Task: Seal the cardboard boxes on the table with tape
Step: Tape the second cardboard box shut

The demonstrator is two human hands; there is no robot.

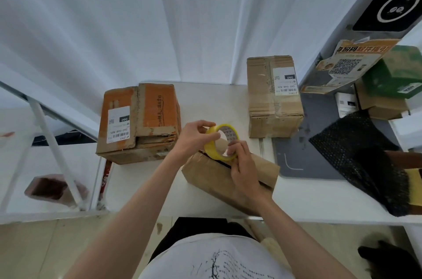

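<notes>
Gripping one tape roll (221,142), both hands' fingers (235,145) hover over three boxes (228,178).

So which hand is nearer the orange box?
Left. The left hand grips the tape roll just right of the orange box; the right hand sits farther right.

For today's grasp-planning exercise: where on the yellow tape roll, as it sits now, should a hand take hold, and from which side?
Grip the yellow tape roll across its band, fingers through the open core and thumb on the outer face, probably from the right. It stands on edge above the plain brown box, so the hole is reachable. The right hand holds it there already, while the left hand pinches the far rim.
</notes>
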